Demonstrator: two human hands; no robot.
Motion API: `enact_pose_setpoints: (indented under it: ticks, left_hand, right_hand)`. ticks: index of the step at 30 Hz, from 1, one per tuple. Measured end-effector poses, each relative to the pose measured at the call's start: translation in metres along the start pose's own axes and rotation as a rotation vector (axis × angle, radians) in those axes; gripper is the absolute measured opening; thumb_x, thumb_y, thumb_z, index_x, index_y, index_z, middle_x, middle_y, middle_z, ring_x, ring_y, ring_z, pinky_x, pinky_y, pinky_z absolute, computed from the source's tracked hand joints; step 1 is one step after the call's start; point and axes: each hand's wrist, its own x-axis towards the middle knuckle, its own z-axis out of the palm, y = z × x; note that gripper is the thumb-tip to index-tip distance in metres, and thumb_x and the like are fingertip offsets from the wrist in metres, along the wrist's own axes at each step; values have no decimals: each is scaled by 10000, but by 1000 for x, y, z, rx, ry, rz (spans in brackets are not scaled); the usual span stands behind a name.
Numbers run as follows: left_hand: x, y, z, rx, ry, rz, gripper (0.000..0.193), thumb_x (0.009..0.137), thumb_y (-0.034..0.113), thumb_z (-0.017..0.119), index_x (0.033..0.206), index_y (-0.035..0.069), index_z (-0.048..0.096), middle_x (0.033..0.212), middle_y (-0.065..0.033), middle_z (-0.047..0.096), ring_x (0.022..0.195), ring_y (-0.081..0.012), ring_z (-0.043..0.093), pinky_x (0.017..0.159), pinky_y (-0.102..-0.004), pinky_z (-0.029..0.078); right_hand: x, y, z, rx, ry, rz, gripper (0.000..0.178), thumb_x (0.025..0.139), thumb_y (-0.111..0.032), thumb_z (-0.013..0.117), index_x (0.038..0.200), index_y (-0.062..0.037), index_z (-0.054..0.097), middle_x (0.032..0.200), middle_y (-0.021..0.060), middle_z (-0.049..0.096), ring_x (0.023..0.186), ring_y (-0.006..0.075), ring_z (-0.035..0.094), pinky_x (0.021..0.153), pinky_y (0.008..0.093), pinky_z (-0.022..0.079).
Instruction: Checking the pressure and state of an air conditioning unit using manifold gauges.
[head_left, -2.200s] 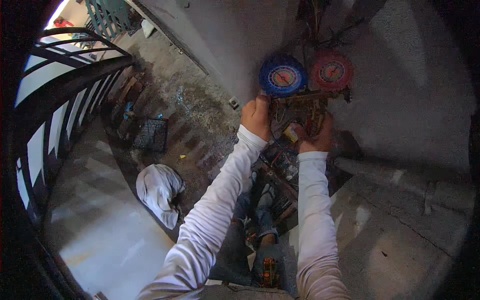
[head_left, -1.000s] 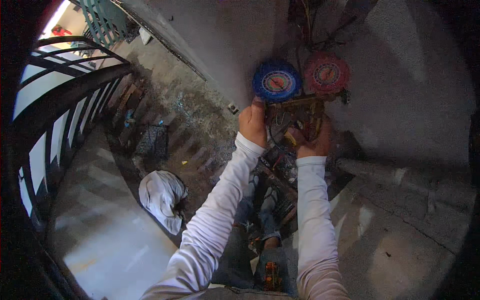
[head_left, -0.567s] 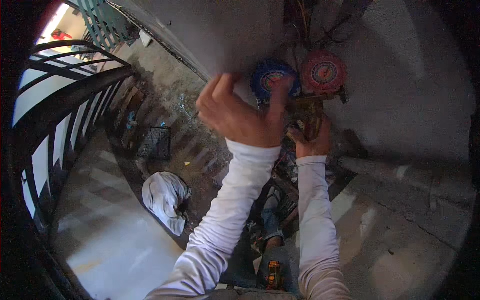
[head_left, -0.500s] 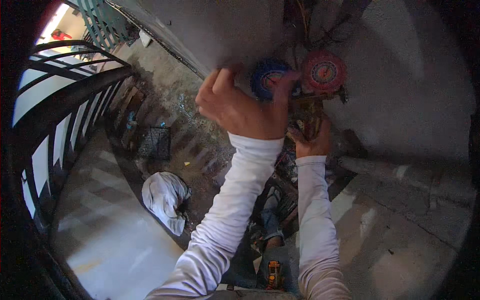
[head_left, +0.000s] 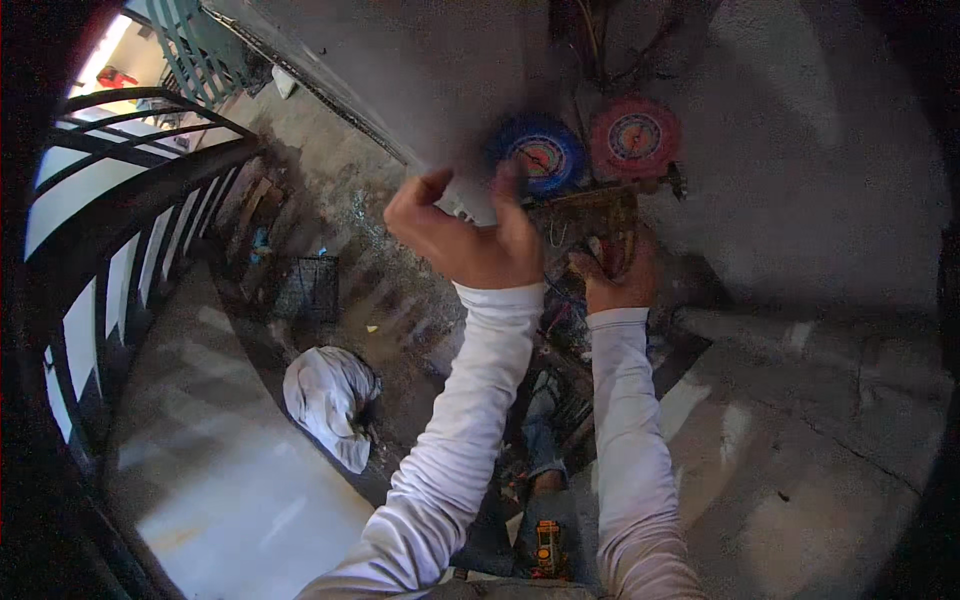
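Note:
A gauge manifold with a brass-coloured bar [head_left: 585, 200] hangs in front of the wall. Its blue gauge [head_left: 540, 153] is on the left and its red gauge [head_left: 636, 138] on the right. My right hand [head_left: 622, 275] is closed around the lower part of the manifold, below the red gauge; its fingers are partly in shadow. Beside the blue gauge is my left hand [head_left: 470, 235], its fingers bent and apart. The left thumb overlaps the edge of the blue dial, and I see nothing held in that hand. White sleeves cover both forearms.
A dark metal railing [head_left: 150, 190] curves along the left. A whitish cloth bundle [head_left: 330, 400] and a dark crate [head_left: 308, 285] lie on the dirty floor. A yellow-and-black meter [head_left: 547, 548] rests by my legs. A pipe [head_left: 780, 335] runs along the right wall's base.
My left hand has shifted a little left and down, baring more of the blue gauge. The manifold sits slightly further left in the picture; my right hand still grips it.

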Motion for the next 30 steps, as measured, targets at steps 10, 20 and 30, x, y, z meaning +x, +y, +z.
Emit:
enact_pose_setpoints:
  ticks: [10, 20, 30]
  left_hand:
    - [24, 13, 7, 101, -44, 200, 629, 587, 391, 802, 976, 37, 457, 935, -127, 451, 905, -298, 428, 793, -408, 327]
    - [19, -5, -8, 73, -88, 234, 395, 659, 147, 771, 914, 31, 492, 913, -129, 443, 881, -276, 428, 774, -388, 349]
    - [3, -2, -13, 108, -198, 354, 482, 589, 265, 821, 909, 76, 515, 912, -100, 457, 882, -265, 426, 752, -394, 345]
  right_hand:
    - [-5, 7, 6, 194, 73, 182, 721, 633, 29, 756, 1251, -15, 386, 1160, 110, 496, 1015, 221, 526, 842, 312, 476]
    - [-5, -4, 7, 139, -15, -18, 789, 674, 127, 641, 1356, -96, 313, 1318, 95, 390, 1166, 242, 437, 918, 345, 451]
    - [-4, 6, -2, -74, -36, -19, 806, 695, -140, 766, 1343, -28, 299, 1298, 162, 417, 1182, 274, 446, 944, 345, 427]
